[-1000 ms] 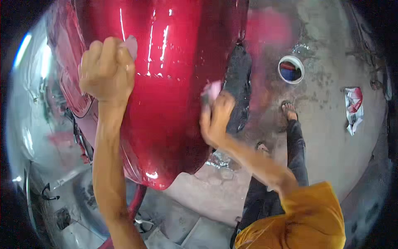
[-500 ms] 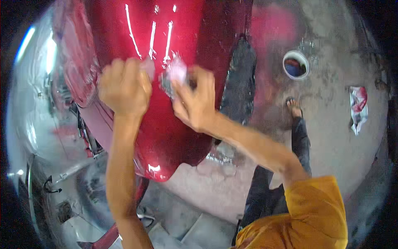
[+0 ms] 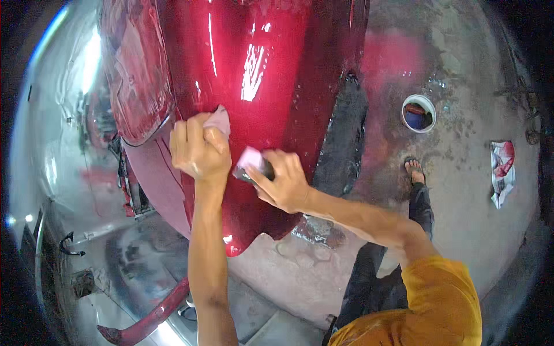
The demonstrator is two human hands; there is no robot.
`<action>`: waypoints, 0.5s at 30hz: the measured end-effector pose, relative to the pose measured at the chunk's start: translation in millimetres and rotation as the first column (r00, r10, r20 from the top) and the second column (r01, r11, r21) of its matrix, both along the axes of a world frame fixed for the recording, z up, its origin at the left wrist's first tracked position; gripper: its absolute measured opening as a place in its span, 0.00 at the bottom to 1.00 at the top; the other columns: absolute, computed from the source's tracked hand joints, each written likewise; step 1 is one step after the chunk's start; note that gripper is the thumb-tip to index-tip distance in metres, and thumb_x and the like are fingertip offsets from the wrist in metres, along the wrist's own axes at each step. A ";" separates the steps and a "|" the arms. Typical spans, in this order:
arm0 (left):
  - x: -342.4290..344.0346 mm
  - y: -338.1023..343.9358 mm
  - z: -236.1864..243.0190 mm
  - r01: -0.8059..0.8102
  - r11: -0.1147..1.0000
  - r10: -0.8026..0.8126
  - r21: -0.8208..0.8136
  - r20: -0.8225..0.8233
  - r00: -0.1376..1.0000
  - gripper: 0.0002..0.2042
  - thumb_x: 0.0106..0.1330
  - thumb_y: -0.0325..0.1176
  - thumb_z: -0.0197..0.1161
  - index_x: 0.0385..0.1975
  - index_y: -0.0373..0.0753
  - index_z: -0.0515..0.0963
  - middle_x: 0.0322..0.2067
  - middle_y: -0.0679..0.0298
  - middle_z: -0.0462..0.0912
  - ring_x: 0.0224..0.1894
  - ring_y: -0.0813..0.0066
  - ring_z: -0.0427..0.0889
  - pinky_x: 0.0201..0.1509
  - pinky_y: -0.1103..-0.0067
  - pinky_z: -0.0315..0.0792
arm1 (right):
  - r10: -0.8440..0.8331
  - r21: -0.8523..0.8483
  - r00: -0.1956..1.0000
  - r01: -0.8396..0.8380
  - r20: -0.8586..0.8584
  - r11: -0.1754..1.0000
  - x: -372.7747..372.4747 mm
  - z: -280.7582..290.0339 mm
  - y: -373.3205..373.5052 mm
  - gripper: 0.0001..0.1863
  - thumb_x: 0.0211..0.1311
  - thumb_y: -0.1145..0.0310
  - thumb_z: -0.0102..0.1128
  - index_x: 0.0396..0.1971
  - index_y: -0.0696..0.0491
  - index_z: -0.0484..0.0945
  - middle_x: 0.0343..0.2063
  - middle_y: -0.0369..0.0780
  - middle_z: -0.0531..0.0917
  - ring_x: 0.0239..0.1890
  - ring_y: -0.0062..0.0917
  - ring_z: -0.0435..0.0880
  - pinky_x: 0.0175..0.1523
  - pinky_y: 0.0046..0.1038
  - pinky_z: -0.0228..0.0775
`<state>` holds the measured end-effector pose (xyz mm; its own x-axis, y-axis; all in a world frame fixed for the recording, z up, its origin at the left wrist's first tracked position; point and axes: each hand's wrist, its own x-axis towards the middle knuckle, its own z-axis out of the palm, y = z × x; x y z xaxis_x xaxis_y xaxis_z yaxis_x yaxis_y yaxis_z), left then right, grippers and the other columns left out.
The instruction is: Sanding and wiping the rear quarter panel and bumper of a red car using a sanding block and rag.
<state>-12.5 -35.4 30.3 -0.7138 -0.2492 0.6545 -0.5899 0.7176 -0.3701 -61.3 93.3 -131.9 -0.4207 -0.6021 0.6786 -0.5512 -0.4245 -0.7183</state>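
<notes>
Wet-sanding of a glossy red panel [image 3: 254,75], seen from above. The left hand [image 3: 196,151] is closed over a folded pink sheet [image 3: 220,120], thumb and fingers pinching it flat against the panel's lower half, just right of the curved seam where a second red part [image 3: 135,86] overlaps. The right hand [image 3: 285,183] lies just beside it, its grip wrapped around a dark block [image 3: 261,172] faced with a pale pink pad [image 3: 249,157]; the pad's face meets the panel near the left hand's knuckles. Both hands thus work one small patch close to the panel's lower edge, above the wet concrete floor [image 3: 461,190]. The step in hand appears to be rubbing down the surface, with water films and pink slurry showing on the paint and floor. The next move would call for even pressure, with the block kept flat to the curve, and care near the edge, where paint is likely to cut through soonest. A white tub [image 3: 419,113] stands well apart on the floor, a crumpled rag [image 3: 502,172] farther right; the person's sandalled foot [image 3: 414,171] lies between.
</notes>
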 end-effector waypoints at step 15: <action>78.4 56.9 -27.8 -0.120 0.988 0.117 0.095 0.033 0.993 0.15 0.73 0.39 0.55 0.29 0.37 0.81 0.25 0.53 0.74 0.27 0.48 0.75 0.30 0.56 0.67 | 0.044 -0.039 0.999 -0.044 0.005 0.998 48.5 -25.5 48.6 0.38 0.43 0.70 0.79 0.62 0.43 0.82 0.52 0.53 0.78 0.50 0.48 0.79 0.50 0.49 0.69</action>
<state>65.8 21.6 2.5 -0.6925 -0.3944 0.6041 -0.6638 0.6764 -0.3193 -12.9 141.9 -157.4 -0.3985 -0.5934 0.6994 -0.5272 -0.4758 -0.7040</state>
